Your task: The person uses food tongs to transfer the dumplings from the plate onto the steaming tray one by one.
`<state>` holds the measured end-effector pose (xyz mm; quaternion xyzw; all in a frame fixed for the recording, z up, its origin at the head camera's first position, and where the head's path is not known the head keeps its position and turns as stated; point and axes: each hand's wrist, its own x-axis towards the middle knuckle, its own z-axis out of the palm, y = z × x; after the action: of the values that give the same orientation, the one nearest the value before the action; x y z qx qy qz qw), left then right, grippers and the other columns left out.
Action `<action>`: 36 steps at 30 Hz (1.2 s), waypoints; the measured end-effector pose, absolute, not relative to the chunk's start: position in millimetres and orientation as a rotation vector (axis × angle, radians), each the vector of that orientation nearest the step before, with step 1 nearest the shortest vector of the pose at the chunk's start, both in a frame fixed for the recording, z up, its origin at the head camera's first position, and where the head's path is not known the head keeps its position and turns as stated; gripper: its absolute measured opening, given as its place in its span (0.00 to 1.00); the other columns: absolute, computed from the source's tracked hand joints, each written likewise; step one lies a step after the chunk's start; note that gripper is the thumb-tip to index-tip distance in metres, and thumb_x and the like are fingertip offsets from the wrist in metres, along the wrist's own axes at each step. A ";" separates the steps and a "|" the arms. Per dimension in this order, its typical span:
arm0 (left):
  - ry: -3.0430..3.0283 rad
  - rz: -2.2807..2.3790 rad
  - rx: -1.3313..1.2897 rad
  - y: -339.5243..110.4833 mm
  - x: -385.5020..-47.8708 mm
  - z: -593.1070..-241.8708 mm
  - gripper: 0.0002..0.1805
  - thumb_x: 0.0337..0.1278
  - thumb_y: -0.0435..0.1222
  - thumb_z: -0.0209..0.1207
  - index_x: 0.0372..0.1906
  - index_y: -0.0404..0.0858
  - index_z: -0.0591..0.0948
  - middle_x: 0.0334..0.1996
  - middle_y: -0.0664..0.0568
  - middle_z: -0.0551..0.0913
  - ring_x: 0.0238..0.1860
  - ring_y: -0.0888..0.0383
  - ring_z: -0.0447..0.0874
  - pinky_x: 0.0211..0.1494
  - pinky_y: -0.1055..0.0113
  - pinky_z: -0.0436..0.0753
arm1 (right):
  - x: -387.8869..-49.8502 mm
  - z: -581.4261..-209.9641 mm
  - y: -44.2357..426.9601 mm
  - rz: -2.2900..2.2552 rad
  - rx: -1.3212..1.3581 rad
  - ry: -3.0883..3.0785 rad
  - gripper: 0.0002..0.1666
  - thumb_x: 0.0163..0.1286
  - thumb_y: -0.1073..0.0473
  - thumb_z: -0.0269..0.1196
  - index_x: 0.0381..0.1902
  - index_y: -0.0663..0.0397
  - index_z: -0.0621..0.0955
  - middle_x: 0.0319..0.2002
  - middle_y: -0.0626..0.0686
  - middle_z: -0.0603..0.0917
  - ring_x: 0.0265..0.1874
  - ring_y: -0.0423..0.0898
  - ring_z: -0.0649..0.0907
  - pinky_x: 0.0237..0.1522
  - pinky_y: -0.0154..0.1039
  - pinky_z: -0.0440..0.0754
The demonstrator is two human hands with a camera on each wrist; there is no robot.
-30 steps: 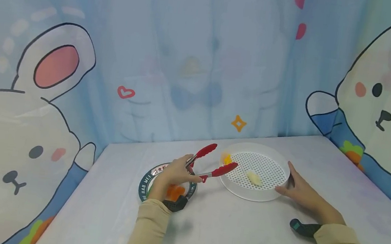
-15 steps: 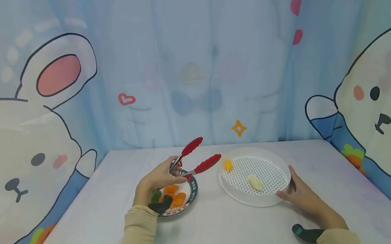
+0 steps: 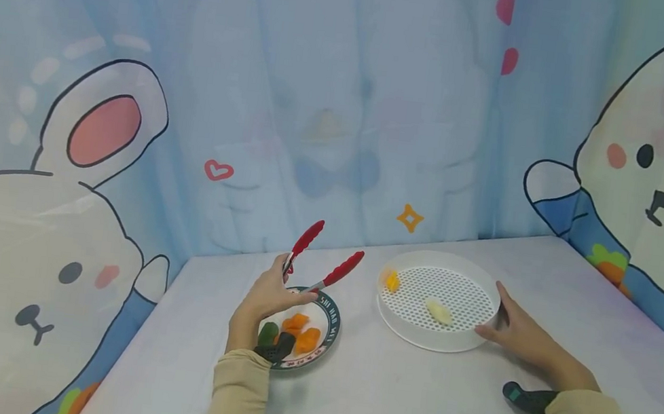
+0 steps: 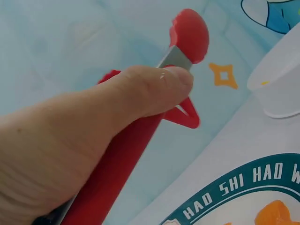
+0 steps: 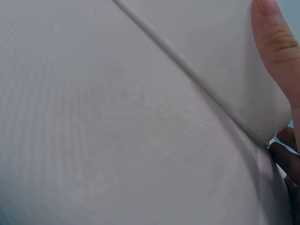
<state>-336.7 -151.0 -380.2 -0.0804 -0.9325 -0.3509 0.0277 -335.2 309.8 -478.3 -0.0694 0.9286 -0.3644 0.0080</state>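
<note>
My left hand grips red-tipped tongs above the plate, their two arms spread apart with nothing between the tips. In the left wrist view my thumb lies along one red-covered arm of the tongs. Under the hand sits a white plate with a green lettered rim, bearing several orange pieces and a dark green piece. My right hand holds the right side of a round white perforated tray, thumb in front. Inside it lie a yellow piece and a pale elongated piece.
A pale cloth covers the table. Behind it hangs a blue curtain with cartoon figures. Dark wrist straps or mounts sit at both wrists, the right one jutting out over the table.
My left hand has moved left with the tongs, away from the perforated tray and over the plate. My right hand stays at the tray's side. The view has shifted slightly.
</note>
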 end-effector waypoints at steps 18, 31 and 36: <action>-2.762 -1.024 -0.305 -171.0 -331.4 -379.3 0.31 0.44 0.50 0.70 0.52 0.42 0.74 0.47 0.46 0.72 0.36 0.55 0.70 0.32 0.69 0.75 | -329.6 -480.6 316.0 -1.158 -0.246 2.878 0.74 0.56 0.34 0.65 0.72 0.59 0.25 0.71 0.72 0.32 0.70 0.72 0.39 0.64 0.70 0.45; -3.125 -0.838 -0.110 -217.2 -307.1 -353.8 0.47 0.44 0.59 0.66 0.69 0.41 0.67 0.64 0.43 0.72 0.61 0.46 0.69 0.61 0.46 0.73 | -349.5 -467.3 307.2 -1.076 -0.234 2.889 0.75 0.55 0.30 0.63 0.71 0.57 0.24 0.72 0.69 0.29 0.70 0.70 0.37 0.66 0.67 0.42; -3.229 -0.800 -0.149 -214.3 -307.7 -363.6 0.46 0.42 0.61 0.66 0.68 0.45 0.69 0.63 0.45 0.73 0.62 0.47 0.69 0.62 0.47 0.72 | -339.9 -473.8 314.1 -1.062 -0.224 2.873 0.73 0.57 0.32 0.62 0.71 0.57 0.24 0.71 0.70 0.29 0.70 0.70 0.37 0.66 0.69 0.42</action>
<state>-307.7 -214.3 -363.6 -0.0446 -0.9653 -0.2393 -0.0942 -339.9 314.1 -473.8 -0.0730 0.9349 -0.3456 0.0351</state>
